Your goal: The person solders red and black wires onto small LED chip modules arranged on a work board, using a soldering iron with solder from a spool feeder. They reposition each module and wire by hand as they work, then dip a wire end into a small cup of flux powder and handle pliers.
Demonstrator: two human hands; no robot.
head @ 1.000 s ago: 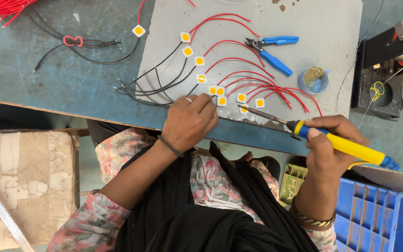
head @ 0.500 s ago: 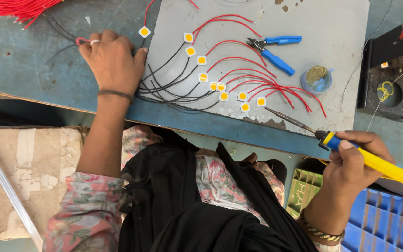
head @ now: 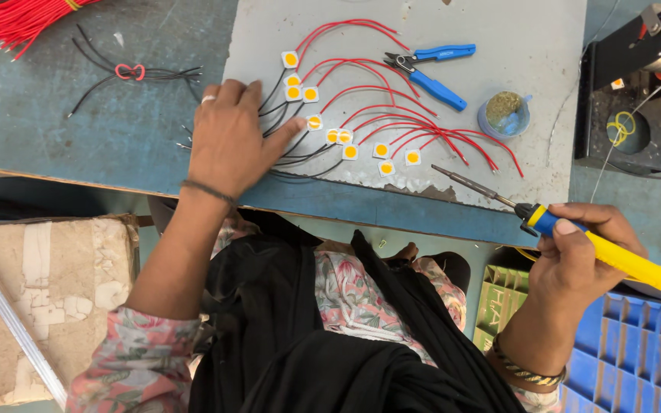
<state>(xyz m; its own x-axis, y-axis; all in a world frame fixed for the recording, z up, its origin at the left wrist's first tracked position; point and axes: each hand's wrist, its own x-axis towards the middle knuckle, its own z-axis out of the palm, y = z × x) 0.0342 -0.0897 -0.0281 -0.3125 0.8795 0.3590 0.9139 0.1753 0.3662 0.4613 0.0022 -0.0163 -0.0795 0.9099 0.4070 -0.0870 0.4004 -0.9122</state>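
Observation:
My left hand (head: 231, 138) lies palm down on the blue table (head: 78, 145), its fingers spread over black wires beside a grey board (head: 514, 115). On that board lie several small white squares with yellow centres (head: 350, 151), each joined to red and black wires (head: 392, 122). My right hand (head: 579, 256) grips a yellow-and-blue soldering iron (head: 575, 237) below the table's front edge; its metal tip points up-left at the board's lower edge, apart from the squares.
Blue-handled cutters (head: 430, 69) and a small blue cup of brass wool (head: 505, 115) sit on the board. A black stand with a solder reel (head: 629, 99) is at right, a red wire bundle (head: 17, 15) top left. Blue and green crates (head: 621, 352) stand lower right.
My left hand went from the squares out to the loose black wires at left, then came back to the board's left edge. My right hand drew the soldering iron away down-right.

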